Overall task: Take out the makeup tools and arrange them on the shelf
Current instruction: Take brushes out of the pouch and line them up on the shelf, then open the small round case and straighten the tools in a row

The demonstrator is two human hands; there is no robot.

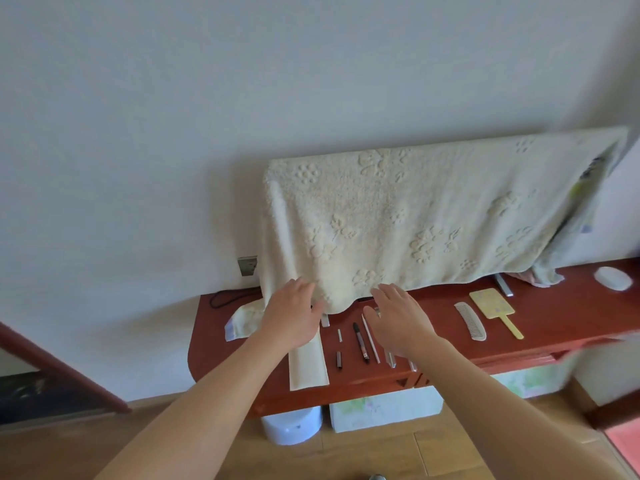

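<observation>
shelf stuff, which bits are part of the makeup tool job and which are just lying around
Part of the job:
- black pencil
- small dark tube
- thin white stick
- comb
- hand mirror
- red shelf

Just lying about:
- cream towel
- black cord
- wall socket
- white boxes underneath

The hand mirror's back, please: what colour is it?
Pale yellow hand mirror, faint floral print; head view.

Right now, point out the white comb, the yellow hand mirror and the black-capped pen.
white comb (470, 321), head view, middle of its spine.
yellow hand mirror (491, 303), head view, centre of its square head.
black-capped pen (361, 342), head view, mid-barrel.
</observation>
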